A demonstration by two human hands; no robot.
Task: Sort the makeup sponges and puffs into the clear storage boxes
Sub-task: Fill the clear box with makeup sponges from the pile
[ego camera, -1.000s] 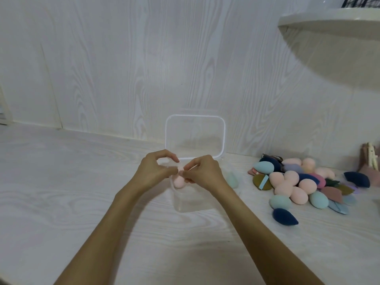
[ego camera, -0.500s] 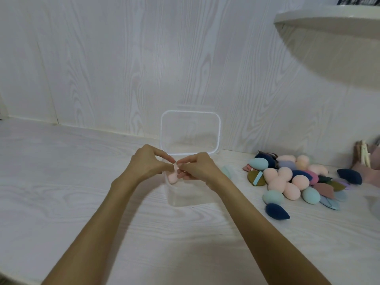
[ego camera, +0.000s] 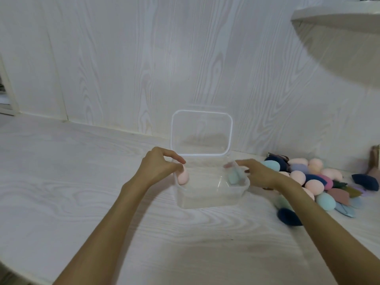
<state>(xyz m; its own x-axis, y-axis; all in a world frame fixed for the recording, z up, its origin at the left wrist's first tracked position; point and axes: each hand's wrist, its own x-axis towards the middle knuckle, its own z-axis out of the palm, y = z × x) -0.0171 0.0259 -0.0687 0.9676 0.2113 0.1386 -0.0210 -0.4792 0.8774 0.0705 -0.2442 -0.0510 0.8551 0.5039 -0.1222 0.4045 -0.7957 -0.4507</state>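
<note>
Pink sponge [ego camera: 183, 176] is pinched by left hand [ego camera: 159, 168] fingertips at clear box [ego camera: 211, 200] left wall. Mint sponge [ego camera: 233, 176] is touched by right hand [ego camera: 258, 173], fingers loosely extended. Sponge pile [ego camera: 314, 177] is seen right.

A home vanity corner: white wood-grain counter [ego camera: 61, 182] and wall [ego camera: 123, 58], a rounded shelf [ego camera: 339, 15], heaped makeup sponges [ego camera: 312, 179].
</note>
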